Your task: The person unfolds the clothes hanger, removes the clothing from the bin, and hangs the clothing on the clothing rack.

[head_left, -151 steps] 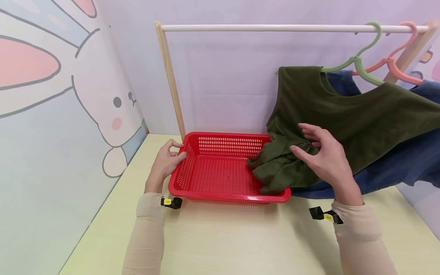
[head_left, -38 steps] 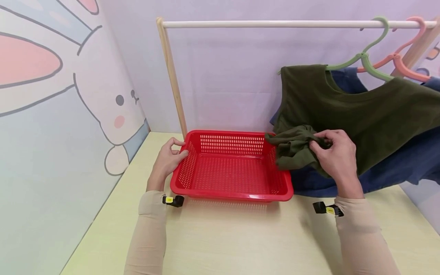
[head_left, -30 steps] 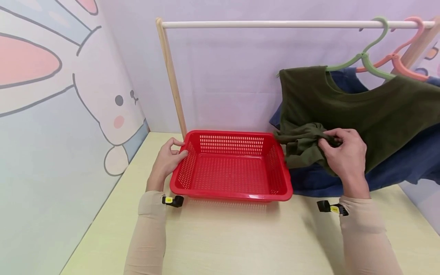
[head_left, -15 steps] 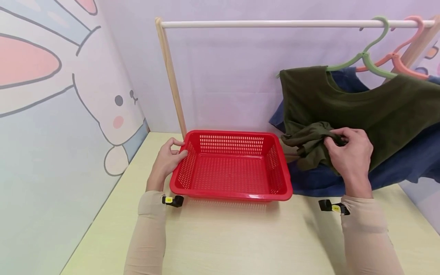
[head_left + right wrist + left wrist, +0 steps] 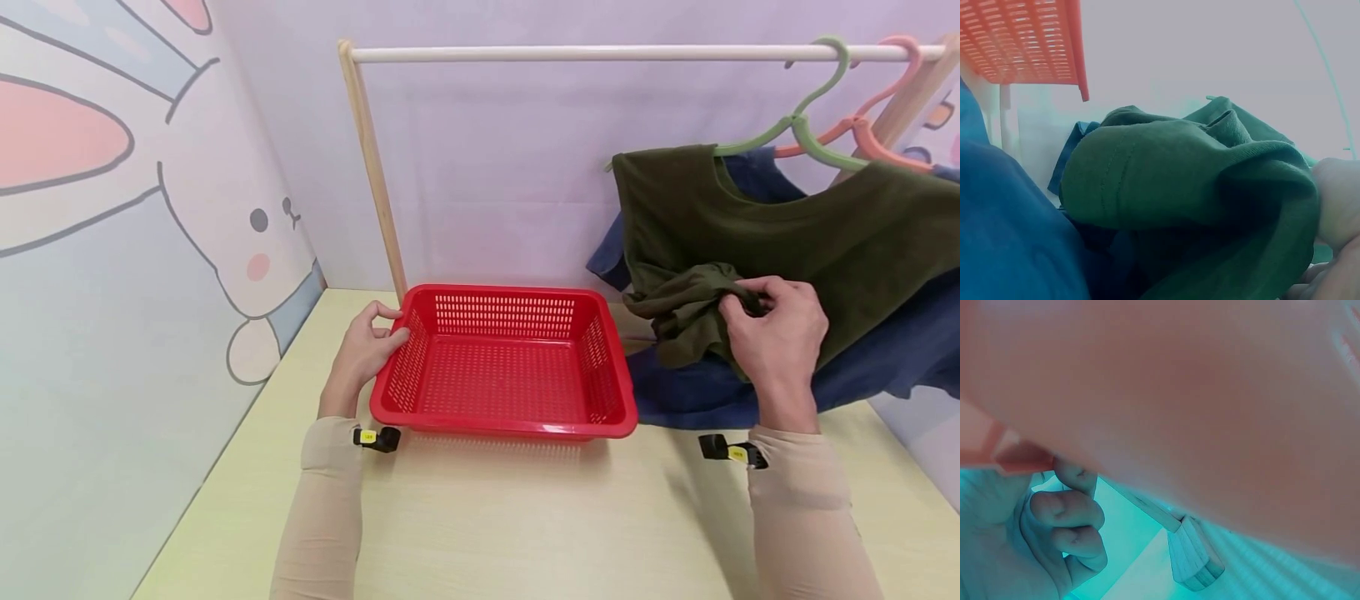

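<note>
My left hand (image 5: 365, 352) grips the left rim of a red plastic basket (image 5: 502, 431), thumb over the rim. In the left wrist view its fingers (image 5: 1069, 509) curl under the basket wall, which fills much of that view. My right hand (image 5: 780, 342) pinches the bunched lower part of a dark green sleeveless top (image 5: 757, 229), to the right of the basket. The top hangs on a green hanger (image 5: 808, 146). In the right wrist view the gathered folds of the top (image 5: 1179, 181) cover most of the right hand's fingers.
A white rod (image 5: 570, 53) on wooden posts (image 5: 372, 175) spans the back. Behind the green top, a blue garment (image 5: 690, 398) hangs from a pink hanger (image 5: 873, 142), its lower part reaching the pale tabletop (image 5: 510, 517). A wall with a rabbit drawing (image 5: 217, 225) stands at left.
The right hand was open by the top; it took hold of the cloth lying in the basket and drew it out to the right. The left hand has stayed on the rim.
</note>
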The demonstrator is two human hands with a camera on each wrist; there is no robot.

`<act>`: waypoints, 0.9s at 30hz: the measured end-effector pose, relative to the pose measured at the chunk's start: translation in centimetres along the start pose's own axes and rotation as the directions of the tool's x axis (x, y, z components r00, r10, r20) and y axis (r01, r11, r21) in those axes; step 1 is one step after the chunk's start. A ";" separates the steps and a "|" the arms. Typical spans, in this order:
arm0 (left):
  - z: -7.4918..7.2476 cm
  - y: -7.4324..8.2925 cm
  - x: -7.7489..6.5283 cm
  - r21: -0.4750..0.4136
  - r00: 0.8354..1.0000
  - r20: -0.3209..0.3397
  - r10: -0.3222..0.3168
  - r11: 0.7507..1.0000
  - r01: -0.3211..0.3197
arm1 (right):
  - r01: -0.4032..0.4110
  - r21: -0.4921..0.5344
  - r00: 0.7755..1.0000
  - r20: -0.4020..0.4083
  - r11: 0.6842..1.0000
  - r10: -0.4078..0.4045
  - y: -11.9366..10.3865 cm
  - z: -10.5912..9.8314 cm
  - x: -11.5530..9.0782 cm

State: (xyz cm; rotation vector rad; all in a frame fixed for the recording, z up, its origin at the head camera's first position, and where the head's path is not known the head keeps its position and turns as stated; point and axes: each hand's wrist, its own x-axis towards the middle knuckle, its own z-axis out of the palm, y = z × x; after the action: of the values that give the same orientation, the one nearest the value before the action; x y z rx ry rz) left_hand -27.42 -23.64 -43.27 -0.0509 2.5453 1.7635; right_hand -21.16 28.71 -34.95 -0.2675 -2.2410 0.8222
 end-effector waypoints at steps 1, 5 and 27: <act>0.0 0.0 0.0 0.000 1.000 0.000 0.000 1.000 0.000 | -0.005 -0.001 1.000 -0.002 1.000 0.005 0.0 -0.1 0.0; 0.0 -0.1 0.0 0.003 1.000 -0.002 0.000 1.000 0.000 | -0.025 -0.004 1.000 -0.009 1.000 0.025 -0.1 -0.3 0.1; 0.1 0.0 -0.1 0.012 1.000 -0.009 0.009 1.000 -0.009 | -0.117 0.000 0.993 -0.016 0.993 0.117 -0.2 -0.9 0.3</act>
State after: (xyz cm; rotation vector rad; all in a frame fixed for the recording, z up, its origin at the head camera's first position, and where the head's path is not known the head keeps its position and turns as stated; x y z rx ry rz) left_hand -27.30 -23.52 -43.30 -0.0468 2.5668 1.7546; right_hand -20.75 29.07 -34.15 -0.4076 -2.2277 0.8780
